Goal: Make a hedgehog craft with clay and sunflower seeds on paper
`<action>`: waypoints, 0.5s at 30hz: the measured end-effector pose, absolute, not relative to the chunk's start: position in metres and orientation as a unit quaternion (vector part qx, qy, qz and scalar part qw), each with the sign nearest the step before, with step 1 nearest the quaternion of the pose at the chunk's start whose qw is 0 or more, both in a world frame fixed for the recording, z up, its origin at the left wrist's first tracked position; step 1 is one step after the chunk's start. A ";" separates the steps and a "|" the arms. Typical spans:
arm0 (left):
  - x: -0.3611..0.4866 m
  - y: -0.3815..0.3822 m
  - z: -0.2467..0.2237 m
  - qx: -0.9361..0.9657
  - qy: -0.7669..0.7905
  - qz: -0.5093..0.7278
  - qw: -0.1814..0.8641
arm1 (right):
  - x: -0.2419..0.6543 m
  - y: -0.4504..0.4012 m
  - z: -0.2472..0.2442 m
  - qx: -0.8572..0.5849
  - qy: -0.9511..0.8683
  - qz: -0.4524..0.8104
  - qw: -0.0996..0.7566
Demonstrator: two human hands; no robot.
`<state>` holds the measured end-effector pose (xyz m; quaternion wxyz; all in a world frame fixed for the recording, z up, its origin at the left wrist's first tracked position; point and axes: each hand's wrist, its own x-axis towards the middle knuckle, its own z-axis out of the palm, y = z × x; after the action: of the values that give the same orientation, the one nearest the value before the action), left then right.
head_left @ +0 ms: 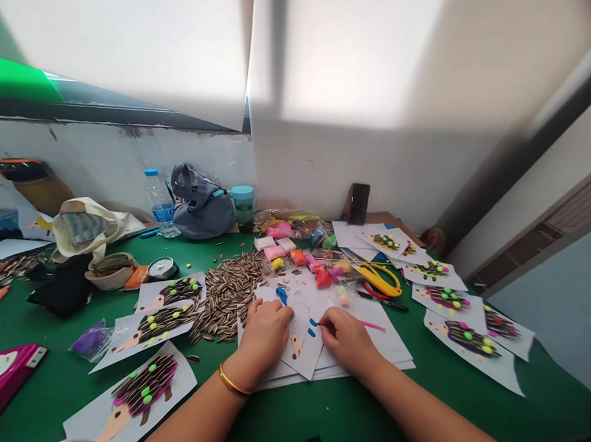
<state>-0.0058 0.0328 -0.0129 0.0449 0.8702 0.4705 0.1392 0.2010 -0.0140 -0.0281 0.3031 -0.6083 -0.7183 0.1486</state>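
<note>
A sheet of white paper [309, 367] lies before me with a hedgehog picture [299, 327] on it: a dotted body, a peach-coloured face and small blue clay feet [311, 332]. My left hand [268, 328] rests palm down on the sheet's left side, its fingers stretched over the body's edge, beside a lump of blue clay [281, 295]. At the right of the feet, my right hand [347, 338] is closed in a pinch; a tiny dark bit shows at its fingertips, too small to name. A pink clay tool [373, 326] lies just beyond this hand.
A pile of sunflower seeds [230, 292] spreads left of the paper. Finished hedgehog cards [153, 396] lie on both sides. Clay packets [297, 255], yellow scissors [379, 279] and a black pen [383, 300] sit behind. A phone [359, 204] leans against the wall.
</note>
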 end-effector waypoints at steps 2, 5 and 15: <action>-0.006 0.033 -0.013 0.871 0.469 0.142 0.044 | 0.201 -0.013 -0.029 -0.607 -0.722 0.146 0.297; -0.006 0.033 -0.014 0.872 0.467 0.143 0.041 | 0.200 -0.013 -0.030 -0.607 -0.726 0.138 0.292; -0.007 0.034 -0.015 0.872 0.464 0.149 0.042 | 0.198 -0.011 -0.032 -0.604 -0.736 0.110 0.285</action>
<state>-0.0068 0.0338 -0.0153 0.0421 0.8725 0.4636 0.1487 0.1977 -0.0113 -0.0317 0.2851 -0.6039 -0.7362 0.1099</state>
